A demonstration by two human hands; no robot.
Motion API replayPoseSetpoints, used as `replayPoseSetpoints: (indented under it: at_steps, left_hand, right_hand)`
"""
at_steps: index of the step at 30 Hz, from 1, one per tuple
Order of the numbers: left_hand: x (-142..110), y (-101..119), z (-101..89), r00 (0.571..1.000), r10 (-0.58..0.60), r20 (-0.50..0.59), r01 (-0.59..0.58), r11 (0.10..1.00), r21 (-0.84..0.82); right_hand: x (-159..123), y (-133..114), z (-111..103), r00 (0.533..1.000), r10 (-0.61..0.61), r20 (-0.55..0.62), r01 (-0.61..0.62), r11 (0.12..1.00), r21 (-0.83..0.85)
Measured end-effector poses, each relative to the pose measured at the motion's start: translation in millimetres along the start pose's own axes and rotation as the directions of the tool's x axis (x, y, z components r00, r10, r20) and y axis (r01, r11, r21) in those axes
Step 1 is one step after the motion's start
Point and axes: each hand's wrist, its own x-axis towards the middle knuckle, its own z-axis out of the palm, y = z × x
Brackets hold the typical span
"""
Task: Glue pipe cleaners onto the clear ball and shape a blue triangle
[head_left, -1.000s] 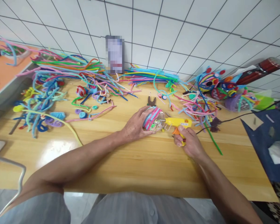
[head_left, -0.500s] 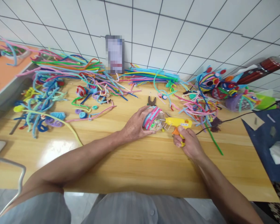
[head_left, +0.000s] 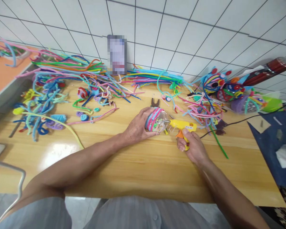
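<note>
My left hand [head_left: 136,127] is wrapped round a clear plastic ball [head_left: 158,121] banded with pink and blue pipe cleaners, holding it on the wooden table [head_left: 145,165]. My right hand [head_left: 192,147] grips a yellow glue gun [head_left: 182,127] by its orange trigger handle. The gun's nozzle touches the right side of the ball. A black cord [head_left: 240,120] runs from the gun off to the right.
Loose pipe cleaners [head_left: 69,79] in many colours lie across the back and left of the table. Small pliers [head_left: 154,102] lie just behind the ball. Finished pipe-cleaner figures [head_left: 225,87] and a red cylinder [head_left: 269,70] stand at back right. A dark blue sheet [head_left: 274,149] covers the right end.
The ball has been turned slightly under my left hand and sits a little higher. The glue gun stays at its right side.
</note>
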Motion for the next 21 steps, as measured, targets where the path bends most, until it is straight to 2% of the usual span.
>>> replayPoseSetpoints:
  at_steps: [5,15,21]
  left_hand:
    - [0.7,1.4,-1.1,1.000,0.004,0.004,-0.004,1.000,-0.003]
    - [-1.1,3.2,-1.1,0.999,-0.015,0.030,0.014,0.999,0.032]
    - [0.7,4.6,-2.1,0.999,-0.028,0.026,0.028,0.999,0.020]
  right_hand:
    - [1.1,0.0,2.4,1.000,-0.019,0.005,0.019,0.999,0.035]
    - [-2.4,6.1,2.5,1.000,-0.014,0.028,0.015,0.999,-0.043]
    - [-0.9,5.7,3.7,1.000,0.001,0.032,-0.001,1.000,0.003]
